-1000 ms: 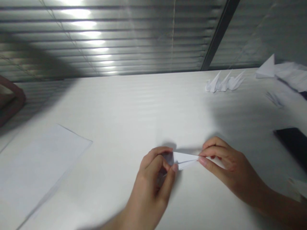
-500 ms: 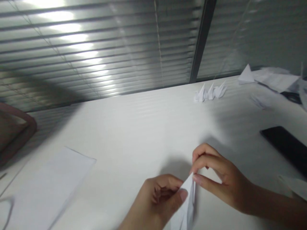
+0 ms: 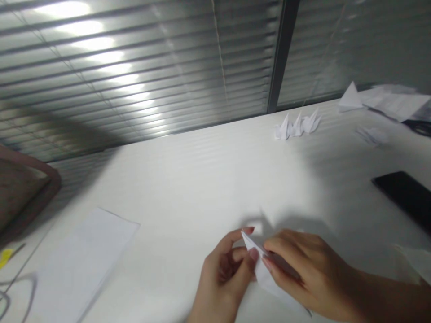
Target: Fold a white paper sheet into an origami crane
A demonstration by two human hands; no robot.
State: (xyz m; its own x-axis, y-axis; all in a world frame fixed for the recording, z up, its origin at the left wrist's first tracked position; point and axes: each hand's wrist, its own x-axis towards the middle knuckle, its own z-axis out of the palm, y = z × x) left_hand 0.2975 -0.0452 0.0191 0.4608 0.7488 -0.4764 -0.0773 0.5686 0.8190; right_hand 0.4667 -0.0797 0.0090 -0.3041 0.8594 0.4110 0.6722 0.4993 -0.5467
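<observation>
Both hands [image 3: 222,280] [image 3: 311,276] on folded paper [image 3: 267,278]

The left hand [image 3: 224,278] is held low with its fingers [image 3: 232,253] curled inward, while the right hand [image 3: 310,273] is angled in from the right, fingers bent, with the right forearm [image 3: 380,298] extended behind it.

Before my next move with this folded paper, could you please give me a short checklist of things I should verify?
1. Grip: ok. The left hand and right hand both hold the folded white paper.
2. Crease sharpness: cannot tell. Fingers cover much of the paper.
3. Black phone: ok. It lies to the right, apart from the hands.
4. Folded paper figures: ok. They stand far from the hands.
5. Loose paper sheet: ok. It lies flat on the white table, left of the hands.
</observation>
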